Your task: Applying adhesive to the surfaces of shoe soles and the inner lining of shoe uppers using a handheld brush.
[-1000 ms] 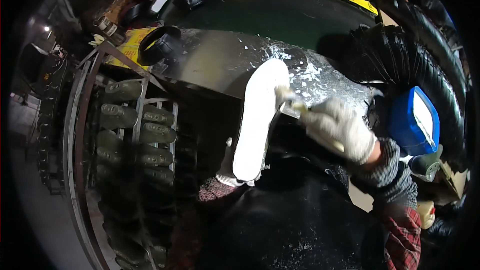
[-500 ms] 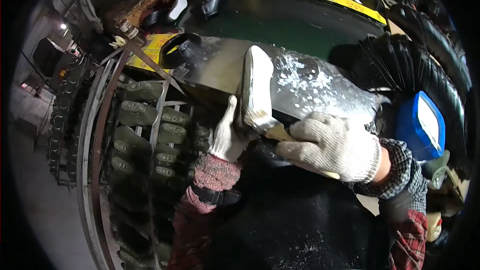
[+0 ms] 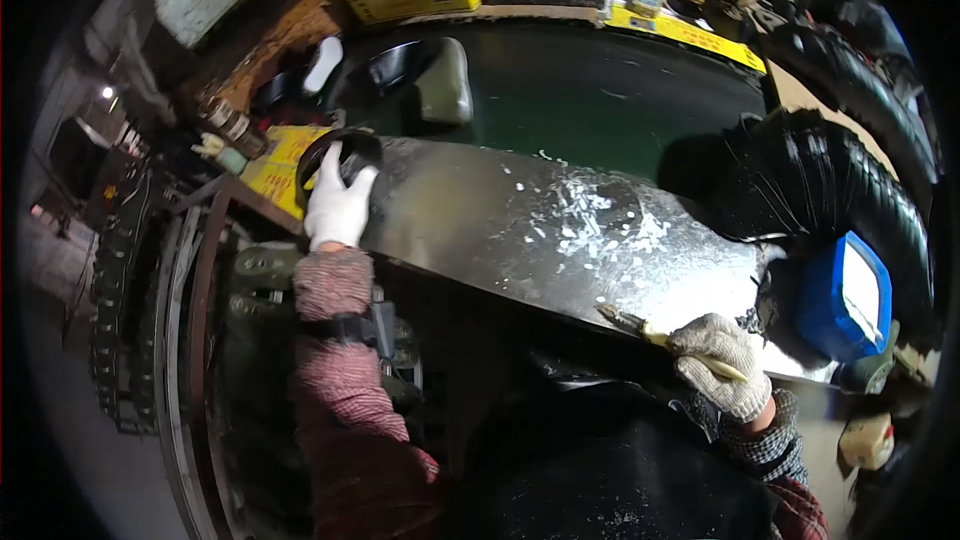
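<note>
My left hand [image 3: 338, 205], in a white glove, reaches to a black boot [image 3: 350, 152] at the left end of the metal sheet. Thumb and fingers are spread at the boot, and no firm grip shows. My right hand [image 3: 722, 365], in a knitted glove, is closed round the pale handle of a paintbrush [image 3: 630, 321]. The bristles point left, over the sheet's near edge. At the back of the table lies a boot with a whitish sole [image 3: 446, 85], beside another black boot [image 3: 393, 65]. A further white sole [image 3: 322, 65] shows left of them.
White smears mark the metal sheet [image 3: 480, 230]. A blue tub [image 3: 845, 295] of white stuff stands right, near a ribbed black hose [image 3: 830, 165]. Yellow boxes [image 3: 410, 2] line the back. A rack [image 3: 200, 310] with dark soles stands at left.
The boot that my left hand held under the brush has been let go and now lies at the back. My left hand has moved left to another boot; my right hand lowered with the brush.
</note>
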`<state>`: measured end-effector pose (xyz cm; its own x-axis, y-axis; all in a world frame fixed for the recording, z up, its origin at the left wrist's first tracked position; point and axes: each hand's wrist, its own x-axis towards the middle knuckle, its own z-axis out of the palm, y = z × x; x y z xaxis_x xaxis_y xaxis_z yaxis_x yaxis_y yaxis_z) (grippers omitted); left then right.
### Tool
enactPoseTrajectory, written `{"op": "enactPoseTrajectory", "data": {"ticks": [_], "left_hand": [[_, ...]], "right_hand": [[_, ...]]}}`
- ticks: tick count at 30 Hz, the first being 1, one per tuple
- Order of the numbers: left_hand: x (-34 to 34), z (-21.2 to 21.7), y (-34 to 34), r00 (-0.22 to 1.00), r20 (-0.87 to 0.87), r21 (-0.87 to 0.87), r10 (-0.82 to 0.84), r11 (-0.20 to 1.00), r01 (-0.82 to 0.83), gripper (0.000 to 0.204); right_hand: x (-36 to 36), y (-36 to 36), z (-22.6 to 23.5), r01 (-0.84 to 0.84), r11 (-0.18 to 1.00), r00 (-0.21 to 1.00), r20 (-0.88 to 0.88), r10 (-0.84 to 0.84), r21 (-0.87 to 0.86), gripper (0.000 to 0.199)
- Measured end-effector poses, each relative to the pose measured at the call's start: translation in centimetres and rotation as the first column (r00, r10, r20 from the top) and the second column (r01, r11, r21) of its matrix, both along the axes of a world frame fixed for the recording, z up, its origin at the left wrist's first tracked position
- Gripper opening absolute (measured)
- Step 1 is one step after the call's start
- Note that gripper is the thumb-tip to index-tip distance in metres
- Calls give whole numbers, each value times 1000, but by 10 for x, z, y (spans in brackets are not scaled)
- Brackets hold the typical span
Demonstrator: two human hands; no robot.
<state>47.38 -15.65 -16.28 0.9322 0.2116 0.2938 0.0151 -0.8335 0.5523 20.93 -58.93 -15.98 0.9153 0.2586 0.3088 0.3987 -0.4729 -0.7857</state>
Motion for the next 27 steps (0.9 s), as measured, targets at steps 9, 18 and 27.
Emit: {"op": "enactPoseTrajectory", "data": {"ticks": [9, 18, 27], "left_hand": [[-127, 37, -116, 969, 99, -405, -226, 880, 247, 23], [-195, 39, -183, 761, -32, -138, -648, 757, 639, 33], [-130, 12, -208, 750, -32, 313, -660, 706, 635, 38]], "right_hand": [[-6, -28, 2, 181, 975, 977, 90, -194, 129, 20], [-99, -118, 30, 664, 678, 610, 297, -735, 314, 20], [-111, -221, 56, 867, 484, 469, 128, -874, 123, 18]]}}
